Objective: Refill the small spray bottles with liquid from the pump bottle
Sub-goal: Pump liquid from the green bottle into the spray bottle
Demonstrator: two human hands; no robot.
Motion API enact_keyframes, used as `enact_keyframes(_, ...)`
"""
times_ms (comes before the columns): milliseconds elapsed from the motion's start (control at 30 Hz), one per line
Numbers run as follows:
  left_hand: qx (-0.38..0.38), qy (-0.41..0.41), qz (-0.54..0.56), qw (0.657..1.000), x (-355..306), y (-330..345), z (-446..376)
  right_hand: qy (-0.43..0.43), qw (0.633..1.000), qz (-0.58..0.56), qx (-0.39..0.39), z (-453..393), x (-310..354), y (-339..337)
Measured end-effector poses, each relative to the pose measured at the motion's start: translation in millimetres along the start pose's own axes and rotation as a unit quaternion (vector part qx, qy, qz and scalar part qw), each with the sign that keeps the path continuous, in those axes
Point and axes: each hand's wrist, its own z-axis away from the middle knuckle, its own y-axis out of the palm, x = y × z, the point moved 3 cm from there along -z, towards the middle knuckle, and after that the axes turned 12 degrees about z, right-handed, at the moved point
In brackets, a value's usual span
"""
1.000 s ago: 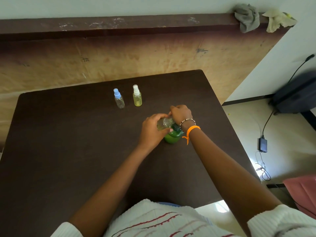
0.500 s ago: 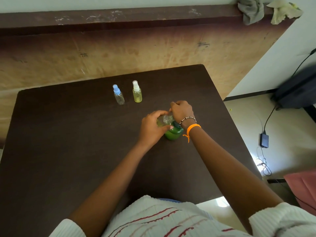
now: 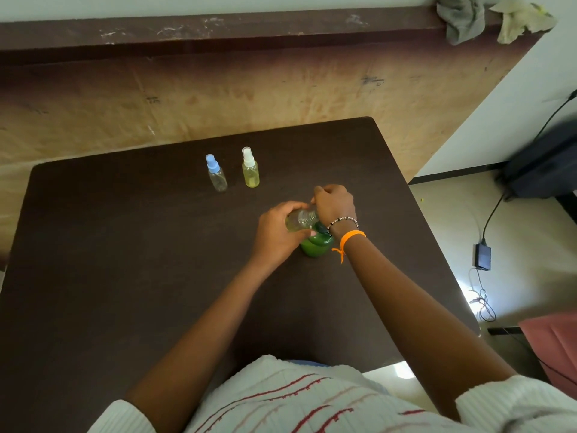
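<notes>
Head camera looks down on a dark brown table [image 3: 125, 276] where both hands meet over a green pump bottle [image 3: 315, 245] that stands on the tabletop right of centre. A small clear bottle [image 3: 301, 218], its cap off and its threaded neck showing, lies tilted almost on its side above the green bottle, with a little pale yellow liquid pooled in its lower end. The left hand [image 3: 278, 232] wraps its fingers and thumb round the body of this small bottle. The right hand [image 3: 334, 204] is curled into a fist at the neck end of the small bottle, above the top of the pump bottle; what it clasps is hidden under its fingers, so I cannot tell whether it grips the pump head or only presses on it. A beaded bracelet [image 3: 342, 220] and an orange band [image 3: 351, 237] circle the right wrist. Farther back on the table, well apart from the hands, two capped spray bottles stand upright just beside each other: a clear one with a blue cap [image 3: 216, 173] on the left and a yellow-filled one with a white cap [image 3: 250, 168] on the right. Two crumpled cloths [image 3: 462, 17] rest on the ledge behind.
</notes>
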Motion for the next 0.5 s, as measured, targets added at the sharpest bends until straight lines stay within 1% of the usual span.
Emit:
enact_keyframes(67, -0.002, 0.0, 0.008, 1.0, -1.5, 0.0, 0.4, 0.001, 1.0, 0.0, 0.019, -2.1, -0.6, -0.1)
enact_keyframes(200, -0.005, 0.011, 0.018, 1.0, -4.6, -0.5, 0.9, 0.005, 0.995, 0.006, 0.097, -8.0, 4.6, -1.0)
enact_keyframes(233, -0.005, 0.013, 0.019, 1.0, -4.4, -0.6, 0.7, 0.003, 0.994, 0.009, 0.106, -8.6, 5.5, -1.2)
enact_keyframes(300, -0.003, 0.011, 0.021, 1.0, -4.0, -0.5, 0.5, 0.001, 0.995, 0.007, 0.097, -8.8, 4.5, 0.0)
enact_keyframes(433, -0.003, 0.002, 0.019, 1.0, -0.9, 0.7, 0.1, 0.002, 1.0, 0.0, 0.026, -2.4, 1.3, -0.4)
enact_keyframes(500, -0.002, 0.001, 0.018, 1.0, 1.3, 0.9, 0.7, 0.0, 1.0, 0.006, 0.021, -1.5, 0.8, -0.3)
